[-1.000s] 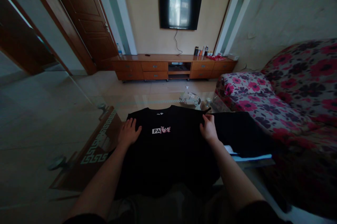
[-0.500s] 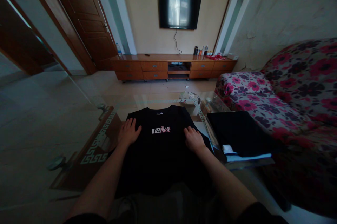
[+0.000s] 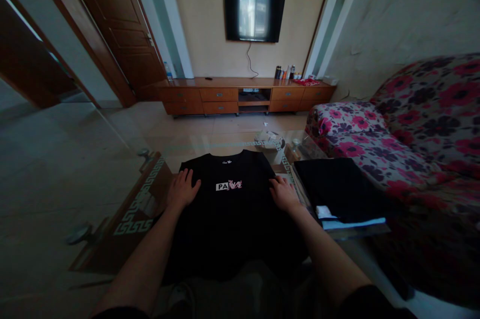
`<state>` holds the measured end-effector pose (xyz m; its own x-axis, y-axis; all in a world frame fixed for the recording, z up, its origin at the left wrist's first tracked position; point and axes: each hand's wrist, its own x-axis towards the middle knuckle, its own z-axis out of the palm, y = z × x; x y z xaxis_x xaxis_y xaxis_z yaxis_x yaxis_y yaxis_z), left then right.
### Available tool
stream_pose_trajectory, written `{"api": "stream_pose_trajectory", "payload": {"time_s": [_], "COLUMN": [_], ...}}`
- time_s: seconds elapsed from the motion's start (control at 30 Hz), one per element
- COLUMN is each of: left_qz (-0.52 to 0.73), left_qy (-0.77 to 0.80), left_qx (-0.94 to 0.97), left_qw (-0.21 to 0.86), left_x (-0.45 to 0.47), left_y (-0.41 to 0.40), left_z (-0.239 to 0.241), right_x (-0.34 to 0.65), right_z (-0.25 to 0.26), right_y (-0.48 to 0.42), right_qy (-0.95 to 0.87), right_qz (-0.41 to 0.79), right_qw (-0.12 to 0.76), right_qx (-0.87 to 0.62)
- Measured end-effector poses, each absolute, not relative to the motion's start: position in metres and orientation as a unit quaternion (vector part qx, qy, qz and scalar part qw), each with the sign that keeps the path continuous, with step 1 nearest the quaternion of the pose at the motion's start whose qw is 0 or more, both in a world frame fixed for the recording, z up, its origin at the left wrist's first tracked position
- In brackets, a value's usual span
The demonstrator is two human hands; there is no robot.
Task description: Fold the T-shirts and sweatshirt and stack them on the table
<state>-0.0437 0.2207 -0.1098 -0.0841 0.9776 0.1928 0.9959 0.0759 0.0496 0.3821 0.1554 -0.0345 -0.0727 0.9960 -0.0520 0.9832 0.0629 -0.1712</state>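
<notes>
A black T-shirt [image 3: 228, 224] lies spread on the glass table, its neckline at the far side and a white-and-pink chest print facing up. My left hand [image 3: 183, 190] rests on the shirt's left side near the shoulder, fingers spread. On the opposite side, my right hand [image 3: 284, 193] lies on the fabric by the right sleeve, its fingers apart and reaching inward. Neither hand grips the cloth. To the right of the shirt sits a folded dark garment [image 3: 341, 186], on top of something light blue and with a small white patch at its near corner.
The glass table [image 3: 135, 219] has a key-pattern border and metal supports. A crumpled clear plastic item [image 3: 268, 137] lies toward its far edge. A floral sofa [image 3: 390, 144] stands at right. Beyond are a low wooden cabinet [image 3: 219, 94] and a wall television [image 3: 255, 16].
My right hand has slid outward to the right across the shirt, and its fingers have opened more. My left hand stays in place. The shirt's right side has shifted slightly.
</notes>
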Motion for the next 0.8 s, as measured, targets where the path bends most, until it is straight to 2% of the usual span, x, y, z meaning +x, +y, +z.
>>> {"api": "stream_pose_trajectory", "payload": {"time_s": [0.17, 0.6, 0.8], "left_qz": [-0.08, -0.078, -0.079], "left_qy": [-0.736, -0.732, -0.734], "left_qx": [-0.671, -0.675, -0.672], "left_qw": [0.05, 0.047, 0.047], "left_x": [-0.044, -0.045, -0.043], "left_y": [0.222, 0.223, 0.222], "left_z": [-0.11, -0.113, -0.111], "right_x": [0.395, 0.397, 0.401], "right_z": [-0.061, -0.076, -0.05], "right_y": [0.158, 0.171, 0.205], "right_qy": [-0.706, -0.64, -0.641], "right_qz": [0.126, 0.146, 0.083], "right_qw": [-0.019, -0.003, 0.099], "right_qx": [-0.696, -0.755, -0.756]}}
